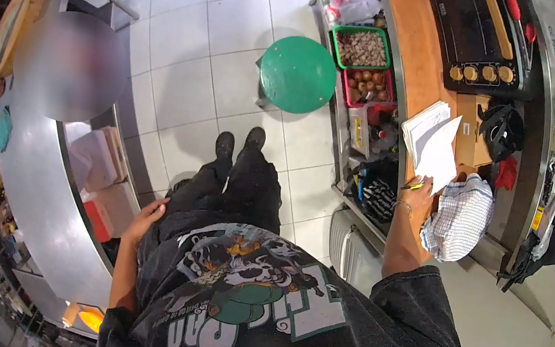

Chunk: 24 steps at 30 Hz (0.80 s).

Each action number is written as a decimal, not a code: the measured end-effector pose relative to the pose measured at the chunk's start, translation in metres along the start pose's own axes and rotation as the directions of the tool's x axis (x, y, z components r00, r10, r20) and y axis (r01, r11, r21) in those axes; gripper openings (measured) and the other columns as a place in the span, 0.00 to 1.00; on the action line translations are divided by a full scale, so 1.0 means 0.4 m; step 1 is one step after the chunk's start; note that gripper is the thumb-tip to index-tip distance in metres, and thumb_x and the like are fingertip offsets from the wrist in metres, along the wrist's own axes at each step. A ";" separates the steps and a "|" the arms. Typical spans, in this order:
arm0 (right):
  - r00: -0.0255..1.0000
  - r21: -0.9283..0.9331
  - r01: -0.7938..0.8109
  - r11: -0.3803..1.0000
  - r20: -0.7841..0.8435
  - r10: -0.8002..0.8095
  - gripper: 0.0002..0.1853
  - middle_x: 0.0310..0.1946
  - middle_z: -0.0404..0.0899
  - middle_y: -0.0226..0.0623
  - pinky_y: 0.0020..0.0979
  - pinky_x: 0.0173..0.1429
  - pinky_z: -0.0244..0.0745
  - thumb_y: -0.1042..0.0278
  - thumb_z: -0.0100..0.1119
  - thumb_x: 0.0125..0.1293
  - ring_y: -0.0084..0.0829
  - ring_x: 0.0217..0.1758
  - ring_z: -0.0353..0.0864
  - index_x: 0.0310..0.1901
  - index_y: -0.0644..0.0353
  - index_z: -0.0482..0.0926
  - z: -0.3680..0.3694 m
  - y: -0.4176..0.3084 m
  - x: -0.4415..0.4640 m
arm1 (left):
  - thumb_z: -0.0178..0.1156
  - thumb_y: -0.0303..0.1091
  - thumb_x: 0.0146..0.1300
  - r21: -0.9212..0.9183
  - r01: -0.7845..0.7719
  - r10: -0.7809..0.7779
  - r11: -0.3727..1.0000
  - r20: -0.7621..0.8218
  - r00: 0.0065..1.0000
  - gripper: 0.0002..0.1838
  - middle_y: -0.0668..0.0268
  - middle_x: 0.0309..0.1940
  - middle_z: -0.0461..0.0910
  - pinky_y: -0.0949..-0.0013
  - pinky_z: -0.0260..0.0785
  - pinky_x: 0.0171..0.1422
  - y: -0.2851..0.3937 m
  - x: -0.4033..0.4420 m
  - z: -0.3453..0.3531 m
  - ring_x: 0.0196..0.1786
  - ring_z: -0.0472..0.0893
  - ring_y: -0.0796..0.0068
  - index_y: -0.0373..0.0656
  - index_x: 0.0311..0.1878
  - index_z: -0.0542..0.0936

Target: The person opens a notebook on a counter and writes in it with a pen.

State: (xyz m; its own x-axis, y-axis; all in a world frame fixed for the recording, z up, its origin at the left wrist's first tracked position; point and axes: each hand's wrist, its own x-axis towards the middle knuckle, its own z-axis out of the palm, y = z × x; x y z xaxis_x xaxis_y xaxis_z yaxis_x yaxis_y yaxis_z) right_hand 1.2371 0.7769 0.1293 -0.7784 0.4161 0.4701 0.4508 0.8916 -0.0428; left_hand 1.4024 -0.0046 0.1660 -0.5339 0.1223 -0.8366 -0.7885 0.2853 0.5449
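Observation:
My right hand (pixel 421 193) rests at the near edge of an open notepad (pixel 435 149) on the wooden counter, with a yellow pen (pixel 412 187) held between its fingers. Right beside it lies a blue-and-white checked cloth (pixel 461 217). My left hand (pixel 152 214) hangs low next to my hip, against the dark trousers, its fingers loosely extended and nothing visible in them. A cardboard box (pixel 471 131) stands just beyond the notepad.
A green round stool (pixel 297 75) stands on the tiled floor ahead. Under the counter are a green basket (pixel 361 48) and a red basket of onions (pixel 367 87). A toaster oven (pixel 483 43) sits farther along. The steel table (pixel 43 209) runs along my left.

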 end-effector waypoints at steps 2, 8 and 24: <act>0.998 -0.011 -0.056 0.998 0.008 0.056 0.26 0.58 0.82 0.55 0.52 0.69 0.70 0.54 0.56 0.75 0.56 0.63 0.78 0.65 0.65 0.76 -0.008 -0.008 -0.004 | 0.59 0.60 0.75 -0.260 0.022 -0.013 0.965 0.036 0.999 0.37 0.60 0.68 0.76 0.66 0.59 0.77 -0.023 0.012 0.010 0.71 0.72 0.66 0.41 0.75 0.73; 0.999 -0.003 -0.045 0.999 0.006 0.045 0.25 0.59 0.80 0.55 0.51 0.67 0.72 0.54 0.57 0.74 0.57 0.62 0.78 0.63 0.65 0.78 0.003 -0.009 -0.008 | 0.61 0.55 0.74 -0.270 0.097 -0.071 0.958 0.106 0.992 0.34 0.63 0.67 0.78 0.67 0.60 0.76 -0.017 0.046 -0.007 0.69 0.74 0.69 0.43 0.74 0.74; 0.971 0.101 -0.214 0.972 0.125 0.201 0.19 0.71 0.74 0.46 0.51 0.76 0.61 0.56 0.59 0.72 0.50 0.75 0.68 0.58 0.56 0.79 -0.009 -0.012 -0.014 | 0.67 0.46 0.72 -0.218 0.203 -0.139 0.955 0.277 0.951 0.24 0.66 0.54 0.86 0.69 0.71 0.65 0.048 0.183 -0.083 0.55 0.82 0.72 0.41 0.64 0.83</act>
State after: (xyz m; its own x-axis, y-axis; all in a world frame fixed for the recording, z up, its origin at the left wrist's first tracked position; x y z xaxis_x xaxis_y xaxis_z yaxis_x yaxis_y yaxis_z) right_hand 1.2408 0.7695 0.1303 -0.7202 0.6061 0.3375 0.5607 0.7950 -0.2314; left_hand 1.3379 -0.0219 0.1171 -0.3137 0.3399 -0.8866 -0.9276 0.0896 0.3626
